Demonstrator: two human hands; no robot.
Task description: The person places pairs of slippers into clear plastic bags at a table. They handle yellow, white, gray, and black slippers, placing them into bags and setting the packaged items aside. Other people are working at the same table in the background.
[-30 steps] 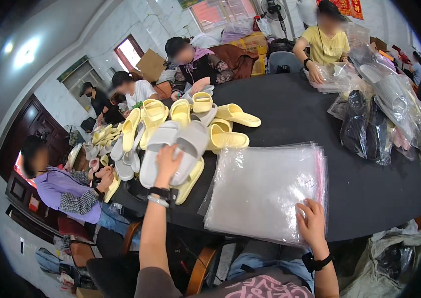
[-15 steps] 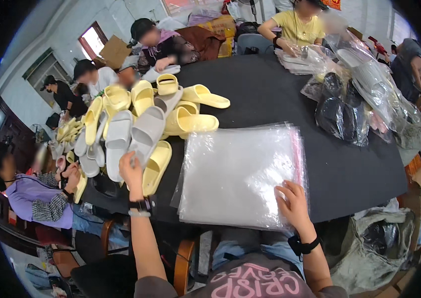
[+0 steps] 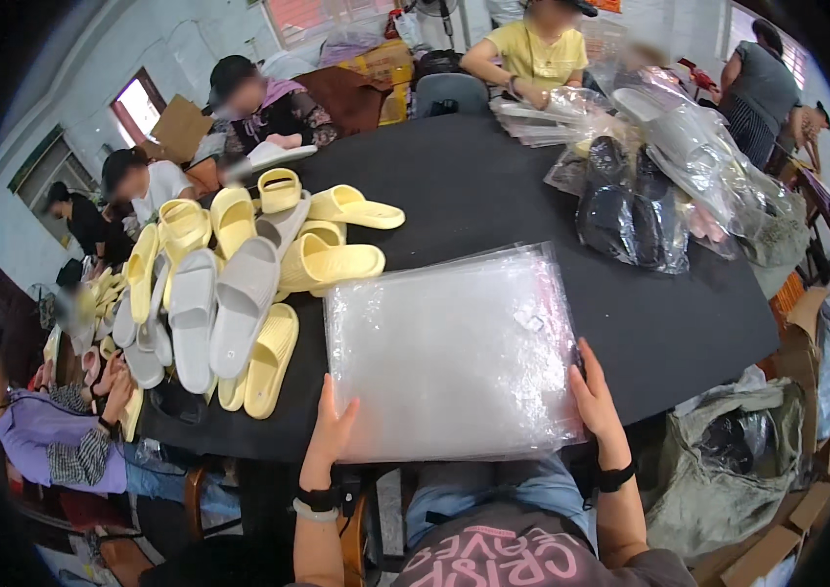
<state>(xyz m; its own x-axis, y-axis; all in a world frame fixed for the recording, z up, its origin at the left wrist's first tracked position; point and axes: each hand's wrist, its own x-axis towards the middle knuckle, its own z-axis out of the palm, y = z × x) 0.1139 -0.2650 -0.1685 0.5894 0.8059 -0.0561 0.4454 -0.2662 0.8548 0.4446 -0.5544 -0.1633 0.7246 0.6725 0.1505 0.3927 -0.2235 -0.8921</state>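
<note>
A stack of clear plastic bags (image 3: 444,362) lies at the near edge of the black table, in front of my body. My left hand (image 3: 332,428) grips its lower left side, with the thumb up and the other fingers mostly hidden by the stack. At its right edge my right hand (image 3: 595,396) holds the other side, thumb and fingers against the bags. Left of the stack is a heap of slippers: a grey slipper (image 3: 245,305), a paler grey slipper (image 3: 193,318) and a yellow slipper (image 3: 271,364) are closest to my left hand.
Bagged black slippers (image 3: 630,207) and other bagged pairs lie on the black table (image 3: 454,196) at right. A large open sack (image 3: 728,470) stands below the right edge. People work around the far and left sides; one in purple (image 3: 63,440) sits at left.
My left hand has left the grey slipper and now grips the stack's left side. My right hand has moved from the top of the bags to their right edge. The view has shifted.
</note>
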